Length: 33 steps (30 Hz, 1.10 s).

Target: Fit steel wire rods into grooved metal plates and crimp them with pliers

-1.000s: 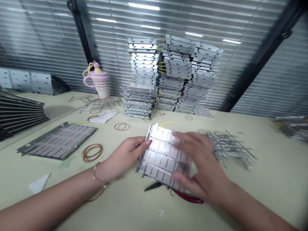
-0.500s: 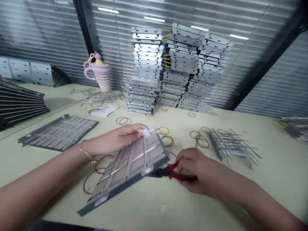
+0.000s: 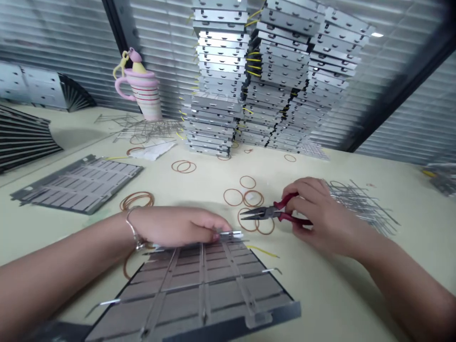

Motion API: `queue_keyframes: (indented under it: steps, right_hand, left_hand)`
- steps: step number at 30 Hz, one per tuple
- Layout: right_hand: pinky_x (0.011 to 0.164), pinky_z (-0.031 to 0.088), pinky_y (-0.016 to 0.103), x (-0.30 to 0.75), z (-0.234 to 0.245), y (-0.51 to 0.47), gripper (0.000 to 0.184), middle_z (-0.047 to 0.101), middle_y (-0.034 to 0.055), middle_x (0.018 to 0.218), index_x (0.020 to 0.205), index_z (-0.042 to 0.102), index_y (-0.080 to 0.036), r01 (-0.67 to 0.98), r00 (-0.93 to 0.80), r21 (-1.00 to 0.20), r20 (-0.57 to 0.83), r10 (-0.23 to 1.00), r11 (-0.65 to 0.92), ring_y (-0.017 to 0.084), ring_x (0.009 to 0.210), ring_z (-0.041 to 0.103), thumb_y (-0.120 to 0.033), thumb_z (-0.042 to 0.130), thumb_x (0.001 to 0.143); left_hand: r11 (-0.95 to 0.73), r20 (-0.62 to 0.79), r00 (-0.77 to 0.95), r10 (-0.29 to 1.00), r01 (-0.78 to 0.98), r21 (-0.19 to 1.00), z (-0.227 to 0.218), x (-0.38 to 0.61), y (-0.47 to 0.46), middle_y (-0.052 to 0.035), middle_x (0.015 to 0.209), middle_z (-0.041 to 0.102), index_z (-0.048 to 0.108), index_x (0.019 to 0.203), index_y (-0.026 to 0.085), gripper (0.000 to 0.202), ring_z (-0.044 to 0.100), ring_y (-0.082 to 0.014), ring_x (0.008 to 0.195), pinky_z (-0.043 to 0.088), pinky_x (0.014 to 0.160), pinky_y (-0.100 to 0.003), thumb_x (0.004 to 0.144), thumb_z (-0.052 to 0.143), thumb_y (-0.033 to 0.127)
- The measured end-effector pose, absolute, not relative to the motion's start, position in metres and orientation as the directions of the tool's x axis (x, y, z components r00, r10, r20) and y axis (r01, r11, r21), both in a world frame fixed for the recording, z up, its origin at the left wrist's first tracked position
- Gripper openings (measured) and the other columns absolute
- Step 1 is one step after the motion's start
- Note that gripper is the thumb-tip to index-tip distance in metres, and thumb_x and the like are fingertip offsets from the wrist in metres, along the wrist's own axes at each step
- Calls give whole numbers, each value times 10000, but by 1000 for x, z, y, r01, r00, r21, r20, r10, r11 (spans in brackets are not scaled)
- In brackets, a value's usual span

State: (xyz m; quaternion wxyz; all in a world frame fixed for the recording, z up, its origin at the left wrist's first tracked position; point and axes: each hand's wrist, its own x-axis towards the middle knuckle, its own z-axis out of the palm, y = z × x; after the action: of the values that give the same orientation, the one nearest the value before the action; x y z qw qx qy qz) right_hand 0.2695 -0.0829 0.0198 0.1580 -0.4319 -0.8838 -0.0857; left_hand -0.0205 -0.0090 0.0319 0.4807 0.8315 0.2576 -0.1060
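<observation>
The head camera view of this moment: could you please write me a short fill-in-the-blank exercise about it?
1. The right hand grips needle-nose pliers with ____ handles.
2. The left hand rests on the far edge of a slotted metal panel, with a ____ around its wrist.
3. A pink-and-white striped mug stands to the ____ of the tall stacks of metal panels.

Missing words: red; bracelet; left.

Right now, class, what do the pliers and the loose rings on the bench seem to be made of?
The pliers look like dark steel, from the metallic sheen on the jaws, with glossy red plastic grips. The rings are probably thin orange-brown rubber, judging by their soft, uneven loops.
</observation>
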Motion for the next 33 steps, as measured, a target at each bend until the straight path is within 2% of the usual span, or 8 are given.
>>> queue_keyframes:
  steps: [2,6,9,12,15,19,23,33]
  right_hand:
    - [845,361,409,263,18,-85,37,562,80,1020,798,546,-177,772,-598,35,377,707,634,235,995,470,-146,565,800]
    - [842,350,408,252,13,-88,30,570,81,1032,832,544,-182,732,-653,63,345,674,678,234,994,462,-192,540,860]
    - [842,373,394,252,7,-86,14,583,86,1024,853,523,-186,721,-658,21,335,674,693,231,992,464,-182,537,853]
    - [800,402,369,253,2,-85,133,593,98,965,945,491,-170,766,-596,-31,343,726,642,222,917,490,-162,537,821]
    - [798,393,380,250,0,-85,271,583,103,943,1046,487,-133,826,-545,13,272,793,564,234,879,489,-168,542,783]
    - [758,355,375,242,0,-86,91,553,87,868,843,527,-161,848,-529,155,177,830,507,243,833,458,-196,531,759]
    - [731,326,365,239,-1,-86,91,531,85,824,800,515,-168,850,-517,232,199,833,472,249,816,437,-185,536,714]
    - [688,314,333,240,2,-87,58,545,57,750,737,498,-181,864,-496,203,191,847,460,218,745,458,-172,549,710]
  left_hand:
    - [-409,-417,841,345,535,740,30,-21,-8,-15,1120,641,594,1164,185,350,558,-157,1004,405,910,-218,872,403,169]
    - [-407,-411,831,375,546,732,28,-20,-8,-9,1065,651,619,1113,201,321,561,-164,954,419,878,-221,865,417,229]
    - [-402,-395,839,374,530,747,28,-19,-11,-2,1072,647,623,1100,210,318,557,-164,966,420,869,-214,862,413,219]
    - [-393,-346,860,375,485,781,27,-16,-15,7,1074,648,627,1092,222,317,557,-160,960,425,847,-212,875,397,209]
    - [-377,-323,870,373,460,804,28,-14,-19,1,1071,652,626,1106,217,318,560,-166,952,421,847,-225,889,393,204]
    - [-388,-341,871,354,468,794,29,-12,-22,7,1077,650,616,1135,232,318,568,-169,965,423,844,-233,918,385,218]
    - [-425,-322,878,355,458,781,28,-12,-20,4,1113,643,603,1166,234,323,573,-167,979,424,849,-232,935,378,229]
    - [-432,-332,875,352,466,772,30,-12,-23,37,1038,643,596,1117,262,293,573,-144,942,410,828,-204,942,365,218]
